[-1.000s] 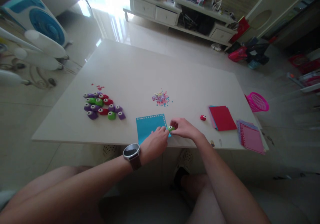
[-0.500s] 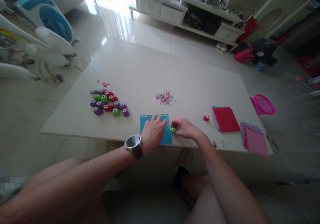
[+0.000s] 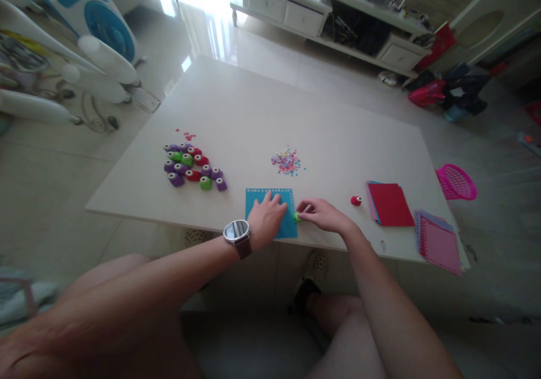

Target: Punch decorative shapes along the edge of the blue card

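My left hand (image 3: 267,217) lies with fingers spread on a blue sheet of paper (image 3: 288,230) near the table's front edge. Small punched holes run along the sheet's top and down its right side. At that right edge, my right hand (image 3: 319,214) grips a small green craft punch (image 3: 296,217), its fingers partly covering it. A red craft punch (image 3: 356,201) stands alone to the right. Left of the sheet sits a cluster of purple, green and red craft punches (image 3: 192,175).
Tiny punched paper bits (image 3: 288,162) are heaped beyond the sheet, with red bits (image 3: 190,136) at the left. A red-topped paper stack (image 3: 392,204) and punched pink sheets (image 3: 440,242) lie right. A pink basket (image 3: 456,182) stands beside the white table (image 3: 262,100).
The view has shifted slightly, so everything sits a little farther right. My right fingers now cover more of the green craft punch at the sheet's edge. My left hand stays on the paper.
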{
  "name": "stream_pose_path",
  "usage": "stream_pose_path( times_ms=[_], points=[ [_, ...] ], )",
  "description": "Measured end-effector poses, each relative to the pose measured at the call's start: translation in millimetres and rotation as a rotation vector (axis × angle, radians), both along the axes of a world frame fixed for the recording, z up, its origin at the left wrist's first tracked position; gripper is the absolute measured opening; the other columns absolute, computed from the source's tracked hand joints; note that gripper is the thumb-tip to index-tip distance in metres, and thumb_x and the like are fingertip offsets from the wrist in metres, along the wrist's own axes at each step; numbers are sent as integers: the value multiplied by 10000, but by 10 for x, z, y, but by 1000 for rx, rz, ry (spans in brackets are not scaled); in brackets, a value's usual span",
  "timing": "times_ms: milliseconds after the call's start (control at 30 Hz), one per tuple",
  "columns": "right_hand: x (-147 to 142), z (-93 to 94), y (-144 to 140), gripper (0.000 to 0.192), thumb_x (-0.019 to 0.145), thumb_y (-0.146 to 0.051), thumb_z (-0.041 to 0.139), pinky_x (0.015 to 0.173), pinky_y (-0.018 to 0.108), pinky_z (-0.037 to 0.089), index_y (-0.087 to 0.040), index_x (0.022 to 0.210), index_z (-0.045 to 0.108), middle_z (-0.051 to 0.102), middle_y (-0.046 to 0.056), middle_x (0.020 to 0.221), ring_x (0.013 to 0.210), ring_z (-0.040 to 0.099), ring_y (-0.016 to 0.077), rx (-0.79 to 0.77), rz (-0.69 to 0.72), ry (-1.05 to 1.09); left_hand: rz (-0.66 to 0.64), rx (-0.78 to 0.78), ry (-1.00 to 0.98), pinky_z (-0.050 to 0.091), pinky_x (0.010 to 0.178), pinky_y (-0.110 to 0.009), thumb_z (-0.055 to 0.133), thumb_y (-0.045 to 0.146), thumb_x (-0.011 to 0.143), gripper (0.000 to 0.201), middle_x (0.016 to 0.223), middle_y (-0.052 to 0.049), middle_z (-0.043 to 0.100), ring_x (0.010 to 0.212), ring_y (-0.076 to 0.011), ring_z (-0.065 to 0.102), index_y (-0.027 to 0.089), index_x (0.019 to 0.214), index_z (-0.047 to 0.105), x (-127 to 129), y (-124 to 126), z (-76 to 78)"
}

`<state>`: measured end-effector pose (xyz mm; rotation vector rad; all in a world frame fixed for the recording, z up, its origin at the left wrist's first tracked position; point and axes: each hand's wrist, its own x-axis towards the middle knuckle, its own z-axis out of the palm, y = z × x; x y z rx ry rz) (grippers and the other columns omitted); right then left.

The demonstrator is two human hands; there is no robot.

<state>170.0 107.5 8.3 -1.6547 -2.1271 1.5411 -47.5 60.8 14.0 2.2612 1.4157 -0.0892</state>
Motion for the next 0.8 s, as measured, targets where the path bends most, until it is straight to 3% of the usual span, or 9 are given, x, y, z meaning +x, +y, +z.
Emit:
stream_pose_path(
  times_ms=[467, 800],
  points=[
    [-5, -25, -3, 95, 882, -223, 769, 793, 300, 556, -192, 950, 710, 761, 31, 901, 847, 716, 188, 41, -1, -10, -19, -3, -9, 548, 1055, -640, 761, 210, 904, 407, 1443, -176, 533, 1457, -408, 416, 210, 1284, 615, 4, 1, -28],
    [-40, -32, -26, 68, 901, -242, 750, 820, 312, 553, -196, 935, 713, 775, 39, 930, 874, 717, 193, 70, 6, 1, -42, 56, 27, 547, 1013, -484, 771, 243, 911, 378, 1412, -145, 571, 1327, -328, 508, 223, 1257, 622, 11, -2, 7]
  ],
)
